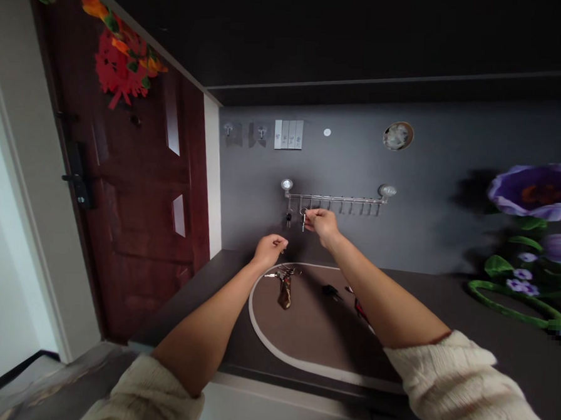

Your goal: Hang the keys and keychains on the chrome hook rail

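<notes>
On the mat [301,346], a brown fob [285,293] with keys lies towards the back left corner, a black key [331,292] nearer the back edge's middle. Above that corner the left hand [266,252] is narrow, fingertips together; whether it grips anything, I cannot tell. The right hand [324,226] pinches a ringed key [303,222] near the rack's [335,198] left end, beside hanging keys [288,219]. It should be light, stiff, a little slippery, best held by its ring.
</notes>
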A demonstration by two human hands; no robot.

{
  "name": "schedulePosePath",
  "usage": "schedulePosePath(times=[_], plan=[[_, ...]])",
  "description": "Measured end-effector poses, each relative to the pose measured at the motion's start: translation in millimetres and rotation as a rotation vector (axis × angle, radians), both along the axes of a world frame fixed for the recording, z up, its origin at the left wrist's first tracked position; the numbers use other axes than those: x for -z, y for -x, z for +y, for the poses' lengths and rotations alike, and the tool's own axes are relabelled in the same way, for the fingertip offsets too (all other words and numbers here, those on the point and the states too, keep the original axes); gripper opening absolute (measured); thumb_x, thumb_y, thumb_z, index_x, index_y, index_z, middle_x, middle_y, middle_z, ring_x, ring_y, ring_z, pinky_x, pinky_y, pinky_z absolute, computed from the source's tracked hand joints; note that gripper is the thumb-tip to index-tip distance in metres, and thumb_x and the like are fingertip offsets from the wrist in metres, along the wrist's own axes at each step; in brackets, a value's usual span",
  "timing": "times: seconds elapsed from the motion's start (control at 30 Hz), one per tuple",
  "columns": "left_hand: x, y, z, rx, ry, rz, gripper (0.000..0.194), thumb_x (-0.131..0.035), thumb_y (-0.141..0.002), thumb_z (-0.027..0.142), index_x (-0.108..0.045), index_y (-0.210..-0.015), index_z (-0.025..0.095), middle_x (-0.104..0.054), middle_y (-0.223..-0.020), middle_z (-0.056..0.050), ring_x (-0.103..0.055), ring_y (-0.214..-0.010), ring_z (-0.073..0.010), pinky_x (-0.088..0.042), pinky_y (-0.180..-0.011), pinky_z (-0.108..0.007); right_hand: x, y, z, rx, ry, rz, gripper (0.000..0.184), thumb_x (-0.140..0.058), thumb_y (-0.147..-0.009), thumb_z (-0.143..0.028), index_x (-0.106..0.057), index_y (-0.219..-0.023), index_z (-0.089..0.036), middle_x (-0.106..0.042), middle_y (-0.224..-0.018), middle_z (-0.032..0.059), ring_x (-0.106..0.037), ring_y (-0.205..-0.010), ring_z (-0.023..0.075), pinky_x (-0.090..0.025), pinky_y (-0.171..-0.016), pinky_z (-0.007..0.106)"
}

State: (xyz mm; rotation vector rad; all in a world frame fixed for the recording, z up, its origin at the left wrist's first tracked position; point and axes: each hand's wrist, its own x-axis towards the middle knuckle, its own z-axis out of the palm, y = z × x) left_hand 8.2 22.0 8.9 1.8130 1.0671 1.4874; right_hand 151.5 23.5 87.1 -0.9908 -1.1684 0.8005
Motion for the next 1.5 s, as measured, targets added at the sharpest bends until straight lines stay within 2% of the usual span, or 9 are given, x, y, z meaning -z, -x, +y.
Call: schedulePosePath(times=[0.27,0.67,1.07,1.33,1.43,1.5], plan=[[2.0,0,4,-0.001,-0.023,-0.007,0.017,-0.053,-0.066,0.028,-0.059,-0.068,0.012,-0.057,-0.059,-0.002,-0.049,-0.053,-0.0092,-0.039,-0.055,-0.023,-6.6,14,13,0.086,0.043,0.072,0.011,-0.051,-0.072,-0.015,-0.052,-0.061,-0.012,-0.055,-0.056,0.0016,-0.051,-0.048,0.0063,-0.047,-0.049,0.021],[-1.6,3,3,-0.019,-0.019,-0.026,0.017,-0.053,-0.067,0.029,-0.059,-0.068,0.012,-0.056,-0.057,-0.001,-0.049,-0.053,-0.0090,-0.039,-0.055,-0.023,0.9,21,25,0.227,0.085,0.134,0.009,-0.053,-0.068,-0.014,-0.052,-0.060,-0.012,-0.057,-0.056,0.0039,-0.055,-0.051,0.0108,-0.050,-0.049,0.024],[-2.8,4,1,-0.007,0.028,-0.052,0.011,-0.053,-0.067,0.022,-0.058,-0.067,0.013,-0.053,-0.054,0.000,-0.048,-0.051,-0.0078,-0.039,-0.055,-0.022,10.0,13,29,0.196,0.104,0.052,0.005,-0.054,-0.068,-0.014,-0.054,-0.064,-0.012,-0.056,-0.057,0.0029,-0.055,-0.052,0.0091,-0.048,-0.049,0.020],[-1.4,9,-1,0.026,0.015,-0.010,0.011,-0.053,-0.067,0.022,-0.059,-0.070,0.013,-0.055,-0.058,0.000,-0.048,-0.052,-0.0076,-0.039,-0.057,-0.023,12.6,9,5,0.186,0.111,-0.036,0.008,-0.048,-0.070,-0.012,-0.053,-0.064,-0.013,-0.055,-0.057,0.0017,-0.052,-0.049,0.0075,-0.047,-0.048,0.022],[-3.0,10,-7,0.061,0.034,0.035,0.010,-0.054,-0.066,0.020,-0.059,-0.070,0.013,-0.055,-0.058,-0.001,-0.047,-0.052,-0.0077,-0.039,-0.058,-0.023,21.4,6,-11,0.118,0.112,-0.079,0.006,-0.049,-0.068,-0.012,-0.054,-0.065,-0.013,-0.057,-0.059,0.0025,-0.050,-0.047,0.0065,-0.045,-0.048,0.021],[-4.3,11,-12,0.080,0.050,0.086,0.008,-0.054,-0.065,0.017,-0.060,-0.068,0.012,-0.056,-0.059,-0.001,-0.048,-0.054,-0.0082,-0.039,-0.059,-0.023,32.4,3,-22,0.076,0.120,-0.187,0.006,-0.050,-0.066,-0.011,-0.056,-0.066,-0.013,-0.058,-0.060,0.0024,-0.049,-0.046,0.0063,-0.042,-0.048,0.020]])
